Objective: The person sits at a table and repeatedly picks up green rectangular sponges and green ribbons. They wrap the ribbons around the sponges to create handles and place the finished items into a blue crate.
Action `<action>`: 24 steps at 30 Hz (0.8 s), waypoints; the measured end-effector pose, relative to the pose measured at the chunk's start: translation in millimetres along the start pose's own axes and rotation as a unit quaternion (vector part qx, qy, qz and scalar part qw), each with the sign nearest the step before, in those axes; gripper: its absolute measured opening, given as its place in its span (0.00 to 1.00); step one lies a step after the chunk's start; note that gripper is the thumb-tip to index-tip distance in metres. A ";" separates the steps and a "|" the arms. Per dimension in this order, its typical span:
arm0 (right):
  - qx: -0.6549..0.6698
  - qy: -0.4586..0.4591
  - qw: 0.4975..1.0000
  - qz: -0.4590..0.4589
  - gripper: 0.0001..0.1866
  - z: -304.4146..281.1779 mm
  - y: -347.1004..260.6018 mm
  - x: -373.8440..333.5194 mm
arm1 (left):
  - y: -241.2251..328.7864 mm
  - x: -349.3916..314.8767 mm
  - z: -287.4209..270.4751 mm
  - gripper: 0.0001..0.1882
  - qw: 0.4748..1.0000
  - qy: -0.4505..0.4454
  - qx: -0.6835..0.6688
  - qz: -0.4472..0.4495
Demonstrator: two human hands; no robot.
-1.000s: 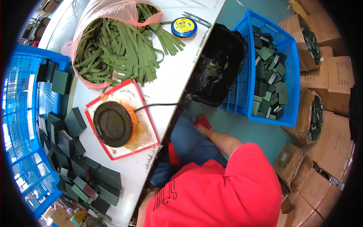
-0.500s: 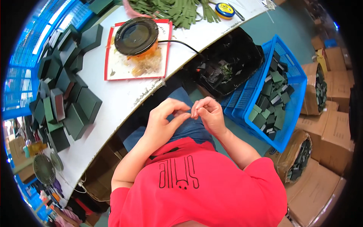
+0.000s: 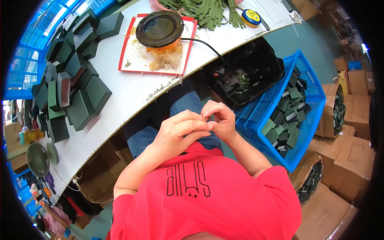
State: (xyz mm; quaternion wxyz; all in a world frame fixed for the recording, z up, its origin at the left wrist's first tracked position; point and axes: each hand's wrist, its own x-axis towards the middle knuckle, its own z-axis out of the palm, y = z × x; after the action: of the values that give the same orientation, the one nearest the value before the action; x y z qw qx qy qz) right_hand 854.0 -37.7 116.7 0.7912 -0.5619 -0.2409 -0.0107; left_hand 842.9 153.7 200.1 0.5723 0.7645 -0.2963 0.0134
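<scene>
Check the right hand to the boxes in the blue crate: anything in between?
Yes, the blue crate: its near wall stands between the right hand and the boxes. The top is open, and nothing visible covers them from above.

Bright, even light washes the white table [image 3: 120,102] before me; beneath it lies deep shadow. Its long edge bows, framed by black corners.

From your hands [image 3: 176,131], the tray [image 3: 138,67] lies on the table [image 3: 124,89] at eleven o'clock, boxes [image 3: 80,110] at ten, strips [image 3: 212,14] at twelve; at three, a crate [image 3: 317,105] holds what look like blocks [image 3: 294,120].
</scene>
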 end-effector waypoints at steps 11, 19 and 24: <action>-0.013 -0.053 0.998 -0.032 0.24 -14.4 6.2 10.9 | 7.0 7.4 -2.3 0.13 0.999 -0.016 0.042 -0.020; -0.001 -0.073 0.995 0.067 0.20 -25.3 8.0 9.3 | 7.1 20.7 -6.8 0.13 0.980 -0.059 0.180 0.067; -0.005 -0.071 0.995 0.069 0.20 -24.5 4.6 9.9 | 9.0 17.8 -0.1 0.13 0.980 -0.026 0.195 0.039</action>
State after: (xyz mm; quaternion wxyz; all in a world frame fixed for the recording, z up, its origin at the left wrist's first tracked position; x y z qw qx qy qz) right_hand 873.2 -55.4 110.3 0.7682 -0.5807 -0.2569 0.0824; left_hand 853.4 144.5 214.3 0.4036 0.8493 -0.3323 0.0731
